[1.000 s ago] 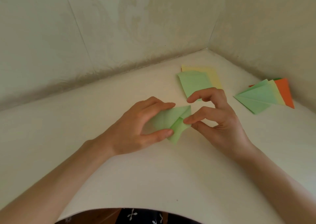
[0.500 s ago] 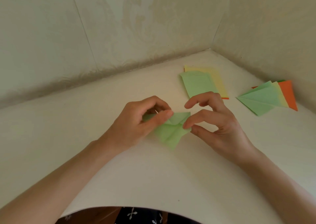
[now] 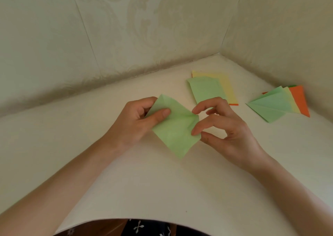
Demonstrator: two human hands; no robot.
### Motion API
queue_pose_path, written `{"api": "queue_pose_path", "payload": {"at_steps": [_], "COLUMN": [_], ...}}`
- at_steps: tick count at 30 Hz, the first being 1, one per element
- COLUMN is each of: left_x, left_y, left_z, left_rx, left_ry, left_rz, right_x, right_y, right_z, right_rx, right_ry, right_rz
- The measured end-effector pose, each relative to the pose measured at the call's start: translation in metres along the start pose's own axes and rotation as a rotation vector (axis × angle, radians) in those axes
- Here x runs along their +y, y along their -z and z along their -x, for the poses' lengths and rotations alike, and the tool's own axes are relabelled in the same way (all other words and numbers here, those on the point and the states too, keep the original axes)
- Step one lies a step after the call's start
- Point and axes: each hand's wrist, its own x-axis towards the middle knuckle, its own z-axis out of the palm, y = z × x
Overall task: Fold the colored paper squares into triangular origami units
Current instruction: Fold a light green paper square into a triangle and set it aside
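I hold a creased light green paper [image 3: 175,126] spread open just above the white table [image 3: 162,187], one corner pointing toward me. My left hand [image 3: 137,120] grips its left side, thumb on top and fingers underneath. At the paper's right corner, my right hand [image 3: 223,126] pinches the edge between thumb and curled fingers. Behind the right hand lies a stack of flat paper [image 3: 207,90], green over yellow with an orange edge showing. A fan of folded triangular units [image 3: 277,104], green, yellow and orange, lies at the right.
Two pale patterned walls [image 3: 126,28] meet in a corner behind the table. The table's curved near edge runs along the bottom, with dark patterned cloth [image 3: 149,226] below it.
The green paper has gone from a small folded shape to a wider, opened-out sheet. My left hand shifted its grip to the left side, and the view moved slightly.
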Motion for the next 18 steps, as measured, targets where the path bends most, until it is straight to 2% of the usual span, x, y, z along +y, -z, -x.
{"api": "queue_pose_path", "payload": {"at_steps": [3,8,18], "left_x": [0.003,0.004,0.003], "left_y": [-0.001,0.002,-0.002], "left_z": [0.0,-0.002,0.001], "left_rx": [0.012,-0.014,-0.05], "left_ry": [0.038,0.03,-0.023], "left_rz": [0.051,0.029,-0.05], "right_x": [0.001,-0.004,-0.014], "right_y": [0.001,0.003,-0.008], "right_z": [0.0,0.0,-0.006], "right_rx": [-0.002,0.023,0.151], "right_ry": [-0.036,-0.231,-0.396], "right_rz": [-0.065,-0.39,-0.503]}}
